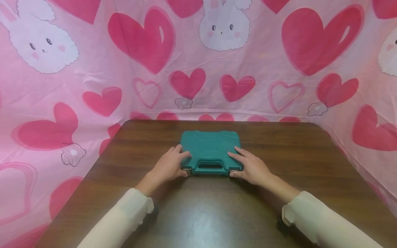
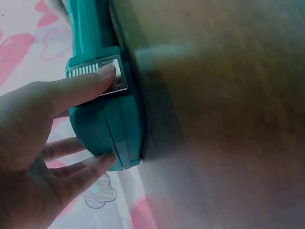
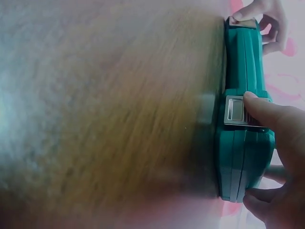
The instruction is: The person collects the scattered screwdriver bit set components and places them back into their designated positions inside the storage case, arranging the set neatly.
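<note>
A teal plastic carrying case lies flat on the table, its handle toward the person. At its front left corner, my left hand grips the case, thumb on the left metal latch and other fingers over the top and side. My right hand holds the front right corner in the same way. Its thumb touches the upper edge of the right metal latch, while a lower finger reaches round the case's side. Both latches lie against the case's front face.
The brown wood-grain table extends on all sides of the case. Pink cloth printed with hearts and rabbits hangs behind the table and along both sides. Light sleeves cover both forearms.
</note>
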Action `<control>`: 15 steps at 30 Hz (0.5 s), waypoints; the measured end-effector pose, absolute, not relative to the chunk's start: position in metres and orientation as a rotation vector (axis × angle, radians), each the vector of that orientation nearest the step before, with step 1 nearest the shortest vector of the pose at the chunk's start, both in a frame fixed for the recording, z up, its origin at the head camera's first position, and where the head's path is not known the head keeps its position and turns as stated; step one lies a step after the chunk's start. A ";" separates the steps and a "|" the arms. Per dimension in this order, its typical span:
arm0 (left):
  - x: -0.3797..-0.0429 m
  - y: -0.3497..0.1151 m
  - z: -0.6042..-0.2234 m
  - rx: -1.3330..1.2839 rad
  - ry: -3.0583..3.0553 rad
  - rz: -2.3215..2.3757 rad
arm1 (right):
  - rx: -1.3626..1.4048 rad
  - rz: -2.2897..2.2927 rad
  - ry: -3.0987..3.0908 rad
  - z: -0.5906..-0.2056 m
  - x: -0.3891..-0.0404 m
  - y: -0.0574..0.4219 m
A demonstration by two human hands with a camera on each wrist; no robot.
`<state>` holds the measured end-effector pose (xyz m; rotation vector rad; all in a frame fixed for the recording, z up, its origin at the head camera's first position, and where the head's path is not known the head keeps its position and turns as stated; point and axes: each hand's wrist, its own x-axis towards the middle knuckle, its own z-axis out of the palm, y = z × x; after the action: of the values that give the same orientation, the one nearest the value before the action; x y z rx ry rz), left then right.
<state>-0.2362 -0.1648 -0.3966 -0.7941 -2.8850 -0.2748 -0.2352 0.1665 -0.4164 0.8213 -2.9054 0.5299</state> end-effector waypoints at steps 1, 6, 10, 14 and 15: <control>-0.236 -0.166 -0.396 -0.792 -2.894 -0.295 | 0.823 0.537 -2.907 -0.417 -0.235 0.167; -0.238 -0.173 -0.396 -0.814 -2.936 -0.434 | 0.838 0.637 -2.907 -0.419 -0.235 0.175; -0.239 -0.184 -0.396 -0.840 -2.945 -0.549 | 0.857 0.717 -2.913 -0.419 -0.234 0.184; -0.240 -0.199 -0.396 -0.816 -2.954 -0.582 | 0.873 0.712 -2.906 -0.419 -0.235 0.194; -0.241 -0.203 -0.396 -0.812 -2.952 -0.582 | 0.876 0.698 -2.902 -0.419 -0.236 0.196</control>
<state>-0.2407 -0.2026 -0.3955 -0.8121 -2.9516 -0.5820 -0.2356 0.1964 -0.4188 0.8764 -2.9018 0.6984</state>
